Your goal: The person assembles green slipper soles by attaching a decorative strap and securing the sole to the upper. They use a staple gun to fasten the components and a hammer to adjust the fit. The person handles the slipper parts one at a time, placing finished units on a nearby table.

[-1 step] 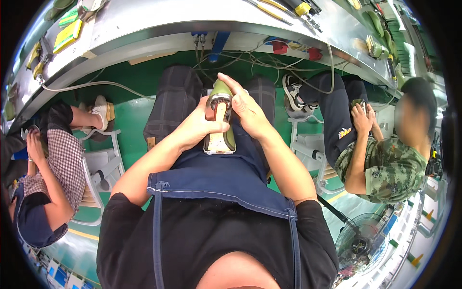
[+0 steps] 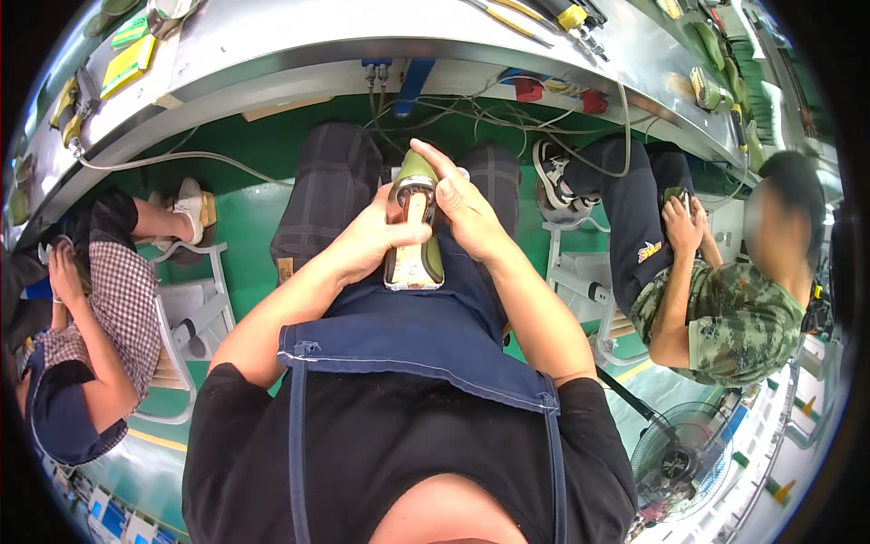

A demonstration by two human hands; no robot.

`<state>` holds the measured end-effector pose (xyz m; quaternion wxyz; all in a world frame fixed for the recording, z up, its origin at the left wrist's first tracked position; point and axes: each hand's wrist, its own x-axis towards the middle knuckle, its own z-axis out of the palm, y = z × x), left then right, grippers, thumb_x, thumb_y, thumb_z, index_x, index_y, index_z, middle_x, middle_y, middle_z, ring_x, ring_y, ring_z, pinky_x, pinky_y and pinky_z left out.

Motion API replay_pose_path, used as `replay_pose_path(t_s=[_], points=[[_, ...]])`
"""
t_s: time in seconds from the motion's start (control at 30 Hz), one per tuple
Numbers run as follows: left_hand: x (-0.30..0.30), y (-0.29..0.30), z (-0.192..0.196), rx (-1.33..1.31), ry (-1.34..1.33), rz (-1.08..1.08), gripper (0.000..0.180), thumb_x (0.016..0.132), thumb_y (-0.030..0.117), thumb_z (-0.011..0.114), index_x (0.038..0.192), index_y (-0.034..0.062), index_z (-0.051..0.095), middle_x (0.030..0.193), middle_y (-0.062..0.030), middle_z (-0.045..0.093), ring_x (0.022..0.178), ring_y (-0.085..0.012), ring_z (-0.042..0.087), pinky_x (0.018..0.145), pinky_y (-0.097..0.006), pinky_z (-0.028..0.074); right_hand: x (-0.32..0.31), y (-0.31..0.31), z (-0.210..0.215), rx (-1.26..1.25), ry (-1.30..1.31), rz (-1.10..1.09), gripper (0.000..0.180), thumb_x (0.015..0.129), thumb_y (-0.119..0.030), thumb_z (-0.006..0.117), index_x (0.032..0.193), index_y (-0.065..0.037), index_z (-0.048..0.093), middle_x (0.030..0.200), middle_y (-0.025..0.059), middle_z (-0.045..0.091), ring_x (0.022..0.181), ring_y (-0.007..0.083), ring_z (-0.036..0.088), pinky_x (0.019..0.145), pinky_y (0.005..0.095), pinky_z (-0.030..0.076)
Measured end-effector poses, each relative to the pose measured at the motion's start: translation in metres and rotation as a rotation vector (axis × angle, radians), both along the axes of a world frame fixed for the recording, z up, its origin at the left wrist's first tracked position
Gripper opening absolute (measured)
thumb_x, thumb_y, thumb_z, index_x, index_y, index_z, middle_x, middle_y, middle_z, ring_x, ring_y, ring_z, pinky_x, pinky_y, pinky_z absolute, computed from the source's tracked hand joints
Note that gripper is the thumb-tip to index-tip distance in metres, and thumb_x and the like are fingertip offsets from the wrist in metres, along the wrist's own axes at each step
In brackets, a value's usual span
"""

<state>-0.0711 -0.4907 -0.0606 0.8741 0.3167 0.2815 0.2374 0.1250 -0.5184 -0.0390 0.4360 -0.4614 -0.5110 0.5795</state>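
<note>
Above my lap I hold a green shoe (image 2: 417, 170), its pointed toe facing away from me and its heel end toward my body. A dark-edged opening shows, with a pale, tan strip running down its middle. My left hand (image 2: 367, 238) is wrapped round the shoe's left side, with the thumb laid across the pale strip. On the other side, my right hand (image 2: 469, 216) presses against the shoe, its fingers reaching forward along the toe and its thumb near the opening. The undersides of both hands' fingers are partly hidden. A blue apron (image 2: 399, 331) lies under the shoe.
Ahead runs a metal workbench (image 2: 362, 32) with tools (image 2: 571, 18) and yellow-green boxes (image 2: 127, 68). Cables (image 2: 489, 113) hang beneath it. A person (image 2: 725, 308) sits at right, another person (image 2: 109, 363) at left. A fan (image 2: 680, 462) stands behind right.
My left thumb has shifted very slightly on the pale strip. Both hands otherwise keep the same hold on the shoe.
</note>
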Motion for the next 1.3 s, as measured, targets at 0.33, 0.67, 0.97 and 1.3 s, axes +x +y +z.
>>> replay_pose_path(t_s=[0.33,0.67,0.97,1.3], points=[[0.019,0.008,0.001,-0.048,-0.067,0.137,0.073,0.11,0.059,0.042,0.163,0.01,0.034,0.151,-0.0079,0.055,0.136,-0.0219,0.055,0.115,-0.042,0.043,0.017,0.011,0.006,0.096,-0.213,0.042,0.072,0.103,-0.045,0.065,0.157,-0.002,0.045,0.152,0.0208,0.055,0.14,0.0294,0.054,0.115,0.0396,0.042],[0.024,-0.011,-0.031,0.296,-0.085,0.134,0.103,0.102,0.051,0.065,0.167,-0.0016,0.005,0.154,-0.0179,0.046,0.142,-0.0247,0.047,0.12,-0.037,0.036,0.021,-0.008,0.006,0.159,-0.37,0.094,0.066,0.096,-0.018,0.072,0.156,-0.007,0.046,0.153,0.0247,0.053,0.146,0.0426,0.047,0.12,0.0448,0.04],[-0.008,-0.015,-0.009,0.527,0.036,0.03,0.126,0.07,0.025,0.099,0.166,0.0065,0.02,0.16,-0.0127,0.039,0.149,-0.0254,0.039,0.12,-0.041,0.037,0.0,-0.036,0.029,0.2,-0.413,0.152,0.119,0.071,0.005,0.083,0.168,-0.008,0.015,0.171,0.0186,0.028,0.158,0.0362,0.029,0.13,0.043,0.027],[-0.031,0.072,0.062,1.734,0.02,0.565,0.1,0.067,0.014,0.097,0.149,0.0035,0.04,0.145,-0.0294,0.052,0.131,-0.0401,0.055,0.108,-0.047,0.049,-0.02,-0.016,0.094,0.264,-0.277,0.034,0.097,0.088,-0.015,0.081,0.166,-0.004,0.025,0.167,0.0178,0.036,0.144,0.0333,0.051,0.108,0.0457,0.051]])
